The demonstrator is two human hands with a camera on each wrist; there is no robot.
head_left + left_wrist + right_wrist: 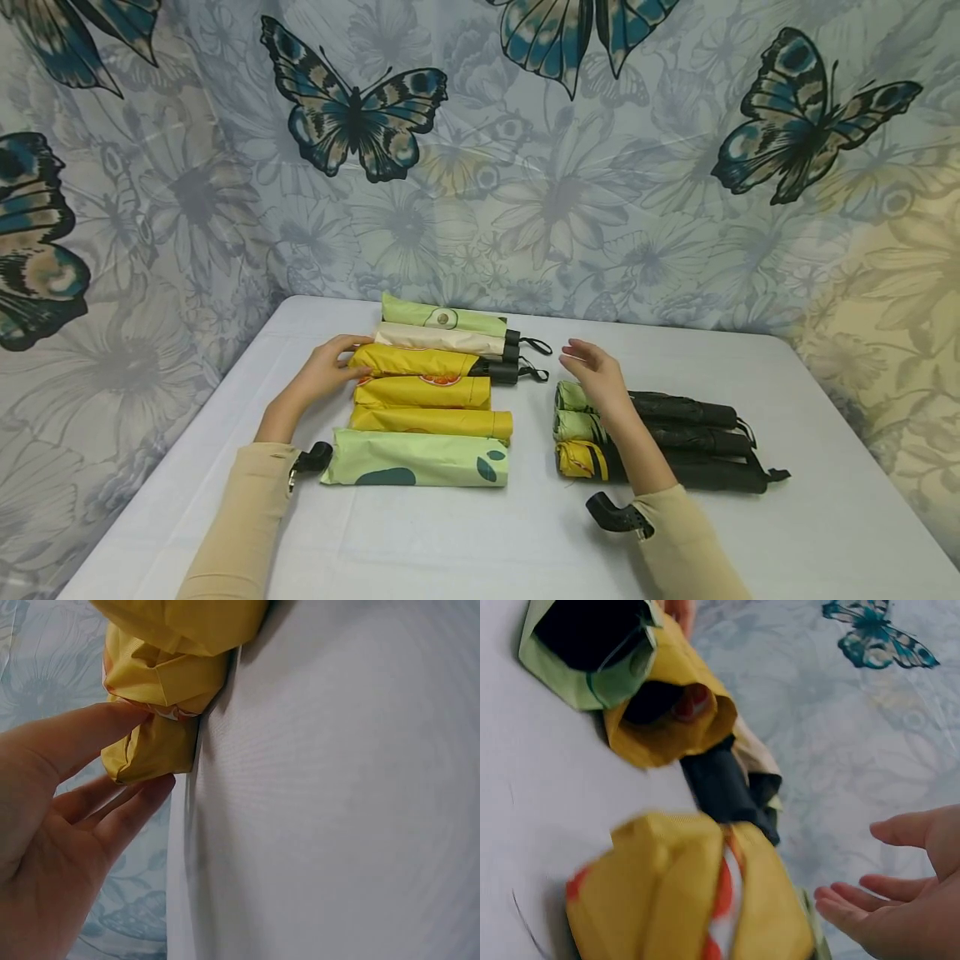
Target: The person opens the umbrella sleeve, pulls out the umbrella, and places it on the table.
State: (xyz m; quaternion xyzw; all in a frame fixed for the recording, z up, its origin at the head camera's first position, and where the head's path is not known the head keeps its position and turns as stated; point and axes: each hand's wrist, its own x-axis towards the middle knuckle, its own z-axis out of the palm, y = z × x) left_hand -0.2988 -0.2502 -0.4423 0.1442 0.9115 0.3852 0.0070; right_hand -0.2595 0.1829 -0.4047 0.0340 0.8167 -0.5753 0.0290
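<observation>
My left hand pinches the left end of a yellow folded umbrella, whose black handle and loop point right. In the left wrist view, the thumb lies on one side of yellow fabric and the fingers on the other. Past that handle, my right hand hovers with its fingers apart, holding nothing. Behind the pinched umbrella lie a cream one and a green avocado-print one. Toward me are two yellow pouches and a light green pouch; dark hollow openings show in the right wrist view.
On the right of the white table, three rolled umbrellas lie side by side, black with green or yellow ends. Black curved mounts stick out at both wrists. A butterfly-print cloth hangs behind the table.
</observation>
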